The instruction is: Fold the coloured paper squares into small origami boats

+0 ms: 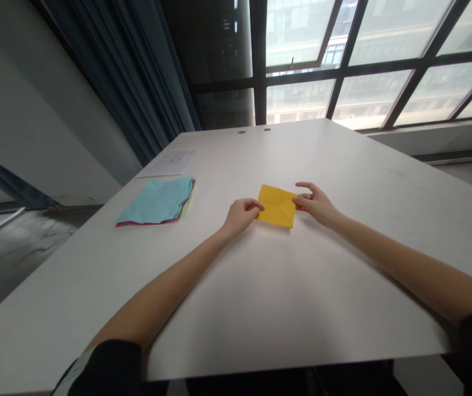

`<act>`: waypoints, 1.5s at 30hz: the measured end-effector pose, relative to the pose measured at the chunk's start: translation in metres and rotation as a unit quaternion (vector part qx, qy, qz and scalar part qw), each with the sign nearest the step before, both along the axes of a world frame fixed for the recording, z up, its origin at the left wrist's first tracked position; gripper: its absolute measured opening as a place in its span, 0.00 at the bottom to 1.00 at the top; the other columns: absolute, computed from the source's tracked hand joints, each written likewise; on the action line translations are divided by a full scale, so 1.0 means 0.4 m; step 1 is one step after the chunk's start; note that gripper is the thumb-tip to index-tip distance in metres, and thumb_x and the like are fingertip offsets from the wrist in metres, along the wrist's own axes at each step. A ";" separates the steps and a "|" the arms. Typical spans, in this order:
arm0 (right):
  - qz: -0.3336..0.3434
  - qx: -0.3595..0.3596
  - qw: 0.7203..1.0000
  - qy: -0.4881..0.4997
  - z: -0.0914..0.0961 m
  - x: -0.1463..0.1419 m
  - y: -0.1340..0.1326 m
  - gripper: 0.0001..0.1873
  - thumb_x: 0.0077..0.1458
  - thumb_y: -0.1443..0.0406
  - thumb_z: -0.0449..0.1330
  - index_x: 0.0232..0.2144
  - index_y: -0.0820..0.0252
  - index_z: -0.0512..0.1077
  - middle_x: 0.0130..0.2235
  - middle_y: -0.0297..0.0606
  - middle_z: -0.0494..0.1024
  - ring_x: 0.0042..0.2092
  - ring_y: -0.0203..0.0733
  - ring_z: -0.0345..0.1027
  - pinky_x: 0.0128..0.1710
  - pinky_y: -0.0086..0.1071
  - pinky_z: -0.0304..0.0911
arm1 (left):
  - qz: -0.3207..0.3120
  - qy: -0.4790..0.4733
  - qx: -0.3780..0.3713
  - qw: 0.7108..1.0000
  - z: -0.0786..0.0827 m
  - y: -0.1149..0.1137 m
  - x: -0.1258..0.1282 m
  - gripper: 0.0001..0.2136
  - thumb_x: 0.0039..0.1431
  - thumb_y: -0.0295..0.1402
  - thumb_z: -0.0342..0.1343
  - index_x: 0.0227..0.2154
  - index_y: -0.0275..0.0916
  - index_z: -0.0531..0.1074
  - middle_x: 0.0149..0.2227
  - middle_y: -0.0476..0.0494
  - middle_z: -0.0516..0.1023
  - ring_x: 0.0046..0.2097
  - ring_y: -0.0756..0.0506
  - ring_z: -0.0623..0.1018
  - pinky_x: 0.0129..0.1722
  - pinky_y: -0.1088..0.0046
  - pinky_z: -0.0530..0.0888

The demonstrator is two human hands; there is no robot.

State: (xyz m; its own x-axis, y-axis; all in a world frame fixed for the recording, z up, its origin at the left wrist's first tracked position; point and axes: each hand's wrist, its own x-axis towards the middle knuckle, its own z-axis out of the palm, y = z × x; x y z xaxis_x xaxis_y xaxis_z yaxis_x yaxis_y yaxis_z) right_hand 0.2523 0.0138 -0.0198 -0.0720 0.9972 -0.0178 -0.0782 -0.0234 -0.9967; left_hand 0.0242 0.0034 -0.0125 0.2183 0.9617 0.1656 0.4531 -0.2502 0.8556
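Note:
A folded square of yellow paper point(277, 208) is held between my two hands, just over the white table point(236, 297). Crease lines run across its face and meet near the middle. My left hand point(242, 213) pinches its left edge between thumb and fingers. On the opposite edge, the thumb and a finger of my right hand point(315, 203) close on the paper, while another finger sticks out above it. Whether the paper's lower edge touches the table I cannot tell.
To the left lies a stack of coloured paper point(155, 199), light blue on top with red and green edges showing. Behind it rests a printed white sheet point(170, 163). Two round grommets point(241, 132) sit near the far table edge, before the windows and a blue curtain point(132, 71).

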 end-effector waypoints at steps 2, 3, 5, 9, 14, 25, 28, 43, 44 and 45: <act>-0.016 0.011 1.000 -0.024 -0.006 0.009 0.008 0.27 0.39 0.66 0.64 0.43 0.57 0.61 0.24 0.27 0.73 0.27 0.31 0.67 0.30 0.28 0.65 | -0.024 0.038 0.017 0.999 -0.004 -0.011 0.008 0.11 0.46 0.27 0.49 0.29 0.37 0.75 0.24 0.49 0.73 0.27 0.52 0.71 0.29 0.77 0.68; -0.013 0.018 0.999 -0.042 -0.009 0.012 0.010 0.27 0.39 0.66 0.64 0.43 0.57 0.60 0.24 0.27 0.73 0.27 0.32 0.67 0.30 0.27 0.64 | -0.030 0.058 0.036 0.997 -0.003 -0.017 0.013 0.11 0.46 0.27 0.49 0.30 0.37 0.75 0.27 0.48 0.74 0.29 0.51 0.72 0.31 0.76 0.70; 0.010 0.035 0.996 -0.087 -0.012 0.016 0.011 0.27 0.40 0.66 0.63 0.44 0.57 0.60 0.23 0.26 0.72 0.26 0.31 0.65 0.27 0.26 0.62 | -0.023 0.107 0.092 0.990 0.000 -0.028 0.019 0.10 0.48 0.27 0.50 0.30 0.38 0.76 0.34 0.45 0.74 0.36 0.49 0.73 0.39 0.72 0.71; 0.068 0.058 0.977 -0.193 -0.027 0.019 0.016 0.26 0.43 0.66 0.60 0.46 0.57 0.59 0.22 0.26 0.72 0.22 0.31 0.61 0.21 0.25 0.58 | -0.025 0.215 0.198 0.956 0.003 -0.044 0.024 0.09 0.49 0.26 0.52 0.29 0.40 0.76 0.44 0.41 0.69 0.48 0.44 0.68 0.51 0.63 0.66; 0.032 0.137 0.955 -0.262 -0.052 0.022 0.030 0.21 0.47 0.64 0.57 0.46 0.56 0.63 0.36 0.38 0.77 0.30 0.35 0.68 0.31 0.32 0.65 | -0.188 0.292 0.236 0.907 -0.008 -0.047 0.023 0.11 0.55 0.28 0.49 0.35 0.41 0.76 0.45 0.43 0.72 0.52 0.45 0.68 0.53 0.67 0.64; 0.043 0.284 0.855 -0.432 -0.033 -0.004 0.000 0.10 0.50 0.64 0.55 0.34 0.57 0.74 0.38 0.38 0.77 0.40 0.42 0.69 0.43 0.38 0.64 | -0.053 0.425 0.191 0.883 -0.004 -0.065 0.032 0.18 0.55 0.46 0.48 0.42 0.43 0.72 0.43 0.43 0.73 0.44 0.43 0.72 0.42 0.65 0.69; 0.056 0.327 0.813 -0.479 -0.039 -0.007 -0.007 0.10 0.51 0.63 0.56 0.33 0.57 0.75 0.39 0.39 0.77 0.42 0.44 0.68 0.47 0.41 0.61 | -0.036 0.432 0.179 0.883 -0.002 -0.072 0.042 0.22 0.52 0.51 0.48 0.43 0.42 0.71 0.44 0.41 0.72 0.45 0.41 0.70 0.43 0.64 0.68; 0.128 0.315 0.753 -0.563 -0.040 -0.013 -0.023 0.21 0.56 0.57 0.51 0.50 0.58 0.68 0.52 0.43 0.70 0.54 0.48 0.61 0.54 0.44 0.54 | -0.072 0.441 0.056 0.893 -0.035 -0.036 0.041 0.43 0.50 0.62 0.36 0.61 0.35 0.45 0.64 0.36 0.44 0.64 0.33 0.46 0.57 0.48 0.50; 0.121 0.311 0.753 -0.568 -0.042 -0.011 -0.020 0.22 0.56 0.56 0.51 0.50 0.58 0.68 0.52 0.43 0.70 0.54 0.49 0.61 0.54 0.45 0.54 | -0.068 0.444 0.050 0.892 -0.036 -0.034 0.039 0.43 0.49 0.62 0.36 0.62 0.35 0.44 0.64 0.36 0.43 0.64 0.33 0.45 0.57 0.48 0.49; 0.115 0.307 0.753 -0.571 -0.043 -0.008 -0.017 0.22 0.55 0.55 0.51 0.49 0.57 0.68 0.52 0.43 0.70 0.53 0.49 0.62 0.53 0.45 0.54 | -0.063 0.445 0.044 0.892 -0.038 -0.031 0.037 0.43 0.50 0.62 0.35 0.62 0.35 0.44 0.64 0.36 0.43 0.64 0.33 0.45 0.57 0.47 0.49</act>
